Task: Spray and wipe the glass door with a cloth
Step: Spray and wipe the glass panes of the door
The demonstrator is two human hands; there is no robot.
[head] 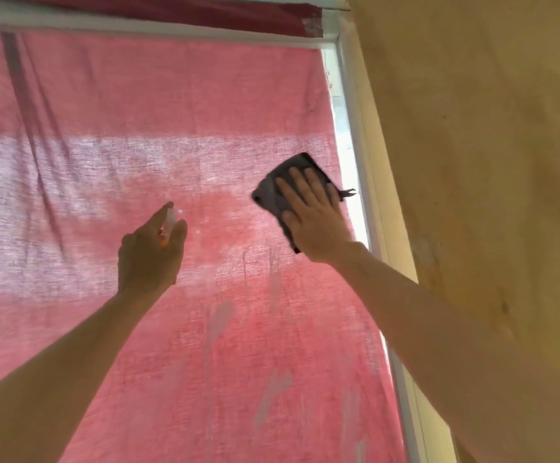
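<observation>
The right hand (312,215) presses flat, fingers spread, on the dark cloth (272,195) against the glass door (205,329). The left hand (150,255) grips a spray bottle (170,219). Best to keep even pressure and overlap strokes down through the streaks below that hand.

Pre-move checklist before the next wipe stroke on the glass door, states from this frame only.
1. Right hand flat on the dark cloth, fingers spread: ok.
2. Cloth pressed against the glass door, near its right edge: ok.
3. Left hand grips the spray bottle, held off the glass: ok.
4. Nozzle aimed at the pane: cannot tell, the hand hides most of the bottle.
5. Streaks and runs lower on the glass, below both hands: not ok, not yet wiped.
6. Room for the stroke beside the white frame: ok, though a loose cloth corner already overlaps it.
</observation>
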